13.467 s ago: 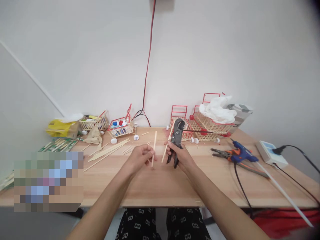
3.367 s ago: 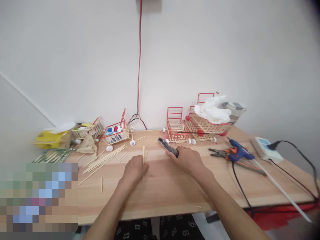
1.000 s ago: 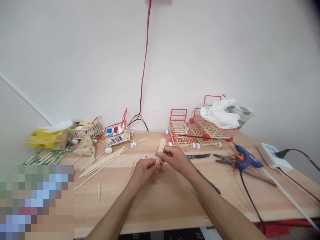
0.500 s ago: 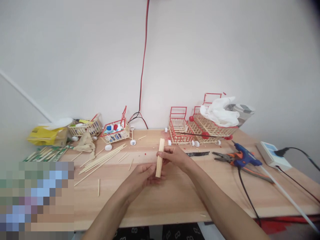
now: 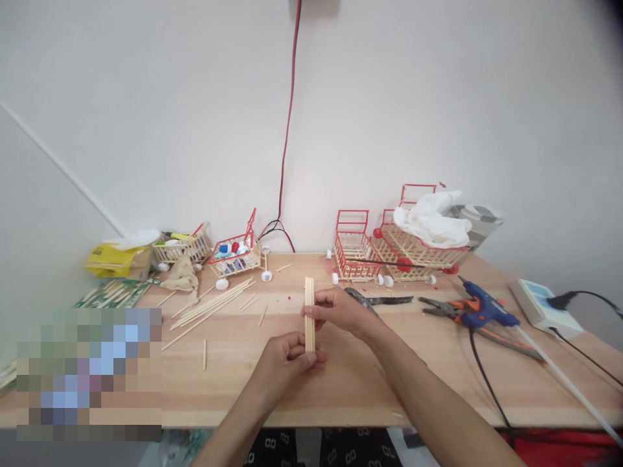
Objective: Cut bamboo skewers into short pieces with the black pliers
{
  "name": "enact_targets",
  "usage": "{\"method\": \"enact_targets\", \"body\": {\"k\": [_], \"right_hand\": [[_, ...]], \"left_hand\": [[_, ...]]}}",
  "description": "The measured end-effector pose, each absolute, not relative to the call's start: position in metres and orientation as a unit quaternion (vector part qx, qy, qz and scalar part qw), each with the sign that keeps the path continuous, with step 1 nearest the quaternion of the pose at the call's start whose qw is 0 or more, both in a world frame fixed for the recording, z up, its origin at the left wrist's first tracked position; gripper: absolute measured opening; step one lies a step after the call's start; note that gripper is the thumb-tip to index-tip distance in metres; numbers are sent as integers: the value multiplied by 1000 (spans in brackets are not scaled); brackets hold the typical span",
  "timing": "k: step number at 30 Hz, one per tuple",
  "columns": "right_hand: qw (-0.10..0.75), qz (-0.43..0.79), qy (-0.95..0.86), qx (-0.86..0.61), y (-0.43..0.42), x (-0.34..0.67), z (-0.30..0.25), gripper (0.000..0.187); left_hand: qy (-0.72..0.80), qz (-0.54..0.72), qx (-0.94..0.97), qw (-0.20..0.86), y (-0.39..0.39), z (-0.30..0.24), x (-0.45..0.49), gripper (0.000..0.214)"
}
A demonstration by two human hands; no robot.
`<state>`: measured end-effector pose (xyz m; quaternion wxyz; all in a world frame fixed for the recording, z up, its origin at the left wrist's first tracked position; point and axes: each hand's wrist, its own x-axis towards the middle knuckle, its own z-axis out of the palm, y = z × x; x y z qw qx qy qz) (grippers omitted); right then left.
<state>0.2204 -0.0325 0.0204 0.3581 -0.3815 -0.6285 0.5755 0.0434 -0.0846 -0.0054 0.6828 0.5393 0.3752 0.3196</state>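
Both hands hold a small bundle of short bamboo sticks (image 5: 309,305) upright above the wooden table (image 5: 341,383). My left hand (image 5: 287,358) pinches the bundle's lower end with fingers closed. Higher up, my right hand (image 5: 341,309) grips its middle, fingers wrapped round it. The black cutter (image 5: 377,301) lies on the table just behind my right hand, untouched.
Long loose sticks (image 5: 214,302) lie to the left, with small stick carts (image 5: 235,251) and a yellow packet (image 5: 117,261) behind. Red-framed stick baskets (image 5: 384,250) stand at the back right. A blue glue gun (image 5: 479,308), pliers (image 5: 440,306) and a power strip (image 5: 542,303) lie right.
The cutter was laid down on the table. Both hands gathered the cut sticks into a bundle, stood it upright and drew it nearer to me.
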Motion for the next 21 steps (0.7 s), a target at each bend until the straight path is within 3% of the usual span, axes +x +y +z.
{"method": "enact_targets", "body": {"k": [8,11,16,21], "right_hand": [[353,531,-668,-384,-39,218,26,33],[354,517,-671,-397,-37,224,27,33],[341,503,-658,-444,-34,232,28,33],[296,518,-662,-454,-32,226,18,34]], "left_hand": [[419,318,582,620,-92,-1,51,30],[475,295,686,465,-96,10,34,26],[697,235,675,59,-98,18,-42,31],[724,94,683,-8,-90,5,-77,20]]}}
